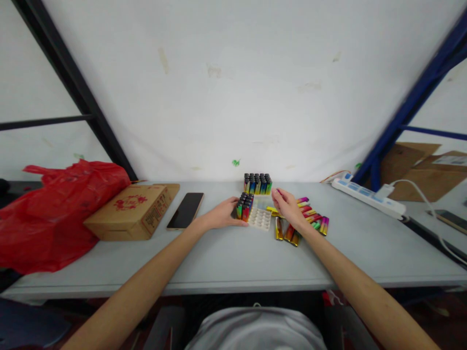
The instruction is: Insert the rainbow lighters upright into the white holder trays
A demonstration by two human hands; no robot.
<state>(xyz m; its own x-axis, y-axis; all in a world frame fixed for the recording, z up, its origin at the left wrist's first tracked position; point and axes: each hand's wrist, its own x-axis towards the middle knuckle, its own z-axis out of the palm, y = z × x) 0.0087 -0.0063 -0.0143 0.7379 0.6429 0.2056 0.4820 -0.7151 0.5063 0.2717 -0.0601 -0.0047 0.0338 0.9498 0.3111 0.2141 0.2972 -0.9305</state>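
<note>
Smooth grey table. Glossy multicoloured loose lighters scattered there. Left hand half-spread, clasping upright black-topped lighters at left end of white, round-socketed tray. Right hand pinched round purplish piece, mostly hidden.

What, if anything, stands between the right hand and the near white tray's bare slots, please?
Nothing upright is visible between the right hand and the near white tray. One yellow piece lies low by its far right corner, close to the hand; the near black-topped pieces stand on the tray's left.
</note>
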